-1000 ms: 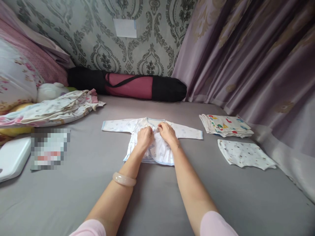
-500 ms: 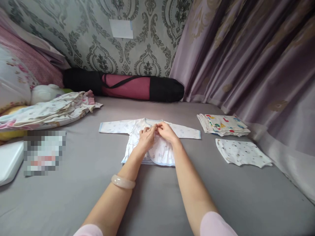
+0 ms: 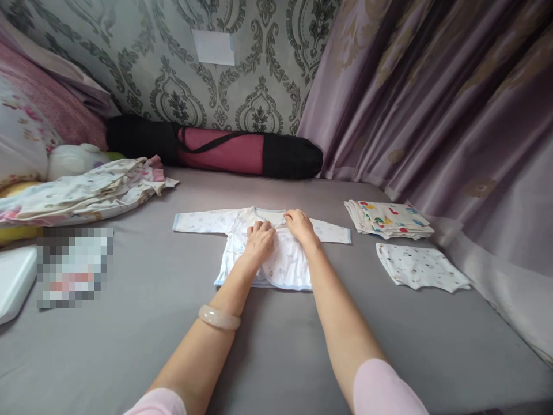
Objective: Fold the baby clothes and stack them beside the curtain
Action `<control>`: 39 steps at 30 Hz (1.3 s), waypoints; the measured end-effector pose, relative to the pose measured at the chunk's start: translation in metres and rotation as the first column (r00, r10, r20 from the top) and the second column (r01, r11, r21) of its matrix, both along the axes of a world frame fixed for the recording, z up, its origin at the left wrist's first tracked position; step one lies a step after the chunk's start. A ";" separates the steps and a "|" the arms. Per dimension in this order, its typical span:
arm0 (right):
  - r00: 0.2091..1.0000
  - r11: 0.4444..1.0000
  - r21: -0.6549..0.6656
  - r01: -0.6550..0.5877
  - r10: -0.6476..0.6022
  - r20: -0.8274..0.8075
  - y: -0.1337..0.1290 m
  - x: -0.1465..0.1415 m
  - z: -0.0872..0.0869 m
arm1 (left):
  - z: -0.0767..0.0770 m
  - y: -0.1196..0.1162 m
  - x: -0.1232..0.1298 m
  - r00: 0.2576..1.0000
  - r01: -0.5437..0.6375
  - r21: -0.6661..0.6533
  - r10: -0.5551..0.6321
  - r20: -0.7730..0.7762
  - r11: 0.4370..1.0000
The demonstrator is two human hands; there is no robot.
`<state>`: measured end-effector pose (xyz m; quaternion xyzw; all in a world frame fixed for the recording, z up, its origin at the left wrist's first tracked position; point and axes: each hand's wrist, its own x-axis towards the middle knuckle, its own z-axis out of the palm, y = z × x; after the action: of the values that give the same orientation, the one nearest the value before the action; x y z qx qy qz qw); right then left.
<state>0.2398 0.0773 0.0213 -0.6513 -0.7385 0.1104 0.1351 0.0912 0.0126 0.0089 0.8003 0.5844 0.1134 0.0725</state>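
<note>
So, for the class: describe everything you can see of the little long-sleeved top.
The small top is white with a faint bluish print and pale blue edging at neckline, cuffs and hem. Its fabric looks thin and soft, lightly creased. It lies on the grey sheet, sleeves spread sideways. The left hand rests on its front; the right hand pinches it near the neckline.

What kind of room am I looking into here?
Probably a bedroom: a wide surface under a grey sheet, with a floral pillow and a plush toy at its left end, and long purple curtains along the right.
</note>
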 end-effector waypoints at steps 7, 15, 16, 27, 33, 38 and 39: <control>0.966 0.972 -0.170 -0.161 0.191 0.176 0.010 -0.003 0.018 | 0.002 -0.002 -0.001 0.999 -0.001 -0.028 0.003 0.040 1.000; 0.976 0.987 -0.089 -0.134 0.147 0.162 0.011 -0.006 0.008 | 0.004 -0.001 0.002 1.000 -0.025 -0.049 0.025 -0.019 0.998; 0.983 0.993 -0.046 -0.106 0.111 0.145 0.009 -0.007 0.003 | 0.004 -0.001 0.002 0.999 -0.026 -0.052 0.024 -0.031 0.998; 0.992 0.996 0.084 -0.033 0.023 0.122 -0.017 -0.006 -0.021 | -0.009 0.002 0.007 0.987 0.146 0.113 -0.153 0.056 0.983; 0.986 0.997 0.025 -0.069 0.064 0.155 -0.024 0.002 -0.034 | -0.023 -0.002 0.011 0.997 0.068 -0.040 -0.067 0.029 0.997; 0.983 0.994 -0.085 -0.065 0.079 0.168 -0.019 -0.001 -0.024 | -0.022 0.000 0.008 0.997 0.071 -0.097 -0.070 0.015 0.993; 0.982 0.994 -0.094 -0.060 0.076 0.172 -0.017 -0.003 -0.022 | -0.022 0.001 0.008 0.997 0.075 -0.107 -0.074 0.014 0.991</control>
<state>0.2371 0.0601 -0.0005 -0.6382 -0.7637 0.0896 0.0369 0.0988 0.0136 -0.0126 0.8158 0.5591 0.0827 0.1226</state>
